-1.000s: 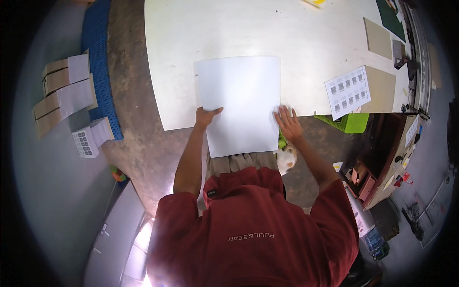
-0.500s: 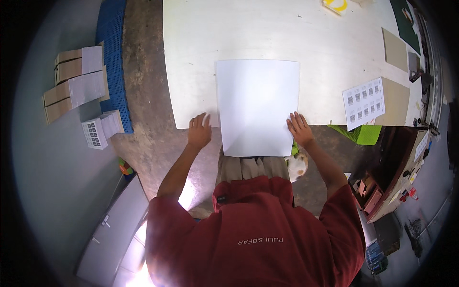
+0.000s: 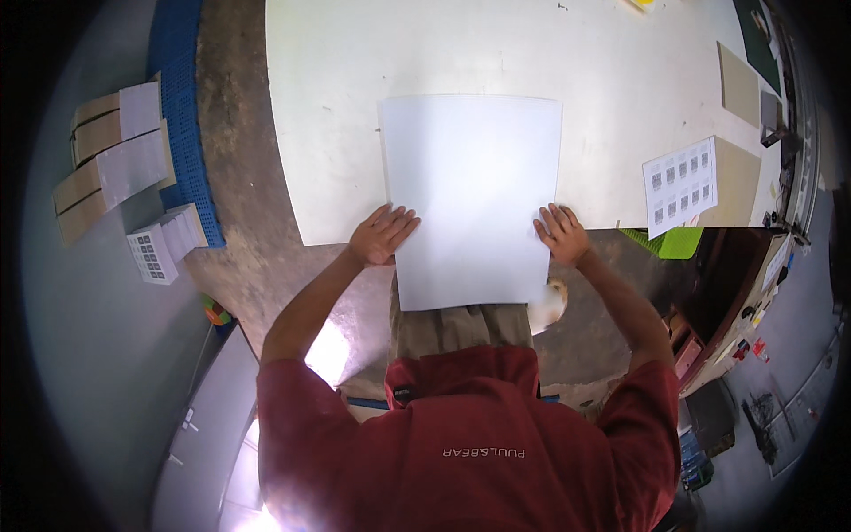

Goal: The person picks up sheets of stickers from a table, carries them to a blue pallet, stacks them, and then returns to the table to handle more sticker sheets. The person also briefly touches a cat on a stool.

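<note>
A large blank white sheet (image 3: 474,195) lies over the front of the white table (image 3: 337,133), its near end hanging past the edge above my lap. Across its left edge rest the fingers of my left hand (image 3: 384,235), stretched out and flat. My right hand (image 3: 563,235) touches the opposite edge with its fingers a little spread. Both hands are open, palms down; whether a thumb reaches under the sheet is hidden.
A printed label sheet (image 3: 681,186) lies on grey boards (image 3: 737,182) at the table's right. Below is a green basket (image 3: 669,243). Banded stacks (image 3: 115,177) stand by a blue perforated mat (image 3: 182,115) at left. A white and tan animal (image 3: 548,308) shows beside my lap.
My left hand has come rightward from beside the sheet onto its left edge. My right hand stays at the right edge. The view has shifted slightly, and the sheet's near end sits a bit lower.
</note>
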`<state>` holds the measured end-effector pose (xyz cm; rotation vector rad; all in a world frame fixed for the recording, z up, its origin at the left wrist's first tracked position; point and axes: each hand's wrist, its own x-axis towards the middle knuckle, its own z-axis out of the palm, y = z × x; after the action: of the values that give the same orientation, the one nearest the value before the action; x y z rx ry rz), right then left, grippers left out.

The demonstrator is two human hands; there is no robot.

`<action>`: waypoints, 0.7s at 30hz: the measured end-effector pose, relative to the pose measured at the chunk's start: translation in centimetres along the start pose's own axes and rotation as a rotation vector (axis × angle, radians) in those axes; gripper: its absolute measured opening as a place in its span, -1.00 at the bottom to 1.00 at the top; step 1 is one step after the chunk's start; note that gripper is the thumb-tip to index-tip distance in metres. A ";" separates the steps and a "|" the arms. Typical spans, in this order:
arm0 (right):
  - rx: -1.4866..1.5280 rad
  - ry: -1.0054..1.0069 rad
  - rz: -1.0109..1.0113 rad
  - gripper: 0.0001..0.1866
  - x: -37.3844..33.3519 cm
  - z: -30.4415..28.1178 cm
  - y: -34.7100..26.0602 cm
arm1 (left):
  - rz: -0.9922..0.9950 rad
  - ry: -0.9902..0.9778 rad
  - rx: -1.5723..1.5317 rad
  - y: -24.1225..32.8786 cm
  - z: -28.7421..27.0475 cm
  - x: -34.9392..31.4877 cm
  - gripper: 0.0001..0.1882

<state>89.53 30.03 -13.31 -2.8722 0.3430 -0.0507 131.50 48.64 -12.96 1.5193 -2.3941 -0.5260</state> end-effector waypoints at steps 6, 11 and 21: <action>0.485 -0.142 0.132 -0.41 2.8 -6.6 1.4 | -0.027 0.155 -0.324 -1.0 -4.1 2.9 -0.27; 0.746 0.108 0.550 -0.48 3.1 -5.7 1.4 | -0.350 0.303 -0.601 -1.2 -3.3 4.2 -0.48; 0.539 0.472 1.042 -0.70 9.7 -0.9 1.1 | -1.229 0.466 -0.463 -0.8 -1.1 10.7 -0.48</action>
<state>98.69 26.46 -12.69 -1.8363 1.5619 -0.5251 128.09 38.44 -12.03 2.3489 -0.7214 -0.7351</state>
